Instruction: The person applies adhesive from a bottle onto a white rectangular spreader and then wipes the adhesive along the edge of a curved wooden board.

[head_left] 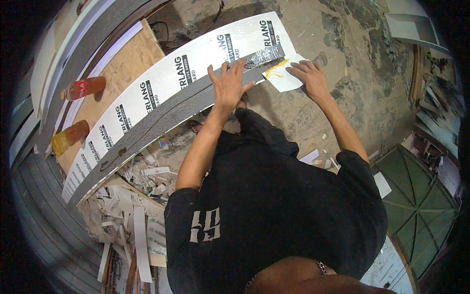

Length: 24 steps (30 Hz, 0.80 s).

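Note:
A long white board (205,54) with dark printing lies in front of me, and a grey strip (169,115) runs along its near edge. Fingers spread, my left hand (227,88) rests on the grey strip. Just beyond its fingertips, at the strip's right end, lies a dark, shiny, wrinkled piece (265,56). My right hand (312,81) grips the right edge of a small white sheet (285,84), its fingers on top and its thumb mostly hidden. Yellow smears mark the sheet's upper left part, which meets the end of the grey strip.
Two bottles, one with reddish liquid (84,88) and one with yellow liquid (71,138), lie on a plywood surface (129,54) at left. White offcuts (147,169) are heaped below the board. A green metal panel (416,196) is at right, beside the stained concrete floor (352,59).

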Tool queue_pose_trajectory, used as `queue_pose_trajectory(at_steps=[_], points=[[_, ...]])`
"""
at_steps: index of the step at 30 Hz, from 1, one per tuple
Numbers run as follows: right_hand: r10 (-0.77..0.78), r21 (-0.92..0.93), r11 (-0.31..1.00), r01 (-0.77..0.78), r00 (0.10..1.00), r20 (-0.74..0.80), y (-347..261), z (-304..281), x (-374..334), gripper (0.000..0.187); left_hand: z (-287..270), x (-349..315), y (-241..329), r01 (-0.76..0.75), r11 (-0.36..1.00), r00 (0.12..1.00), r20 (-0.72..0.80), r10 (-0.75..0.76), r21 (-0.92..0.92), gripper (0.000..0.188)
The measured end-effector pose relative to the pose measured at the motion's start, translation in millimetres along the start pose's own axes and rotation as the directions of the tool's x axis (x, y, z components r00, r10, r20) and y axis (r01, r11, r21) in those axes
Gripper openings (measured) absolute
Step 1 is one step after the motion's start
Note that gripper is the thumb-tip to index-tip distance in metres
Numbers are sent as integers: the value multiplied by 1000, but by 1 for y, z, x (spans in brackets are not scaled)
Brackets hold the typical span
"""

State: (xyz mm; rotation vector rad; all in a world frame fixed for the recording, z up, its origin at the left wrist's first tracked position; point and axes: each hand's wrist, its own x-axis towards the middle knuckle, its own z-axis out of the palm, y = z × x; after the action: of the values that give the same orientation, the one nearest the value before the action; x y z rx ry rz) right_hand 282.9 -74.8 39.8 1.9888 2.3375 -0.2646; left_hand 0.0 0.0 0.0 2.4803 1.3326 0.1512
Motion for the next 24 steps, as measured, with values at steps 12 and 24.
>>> queue_pose_trajectory(at_steps=[12, 24], points=[[-22, 20, 1000, 22, 999, 36, 1, -17, -8, 53, 1, -2, -2, -81, 995, 993, -77, 86, 56, 70], [121, 538, 836, -109, 993, 12, 14, -51, -53, 51, -16, 15, 6, -72, 994, 997, -3, 72, 83, 75]])
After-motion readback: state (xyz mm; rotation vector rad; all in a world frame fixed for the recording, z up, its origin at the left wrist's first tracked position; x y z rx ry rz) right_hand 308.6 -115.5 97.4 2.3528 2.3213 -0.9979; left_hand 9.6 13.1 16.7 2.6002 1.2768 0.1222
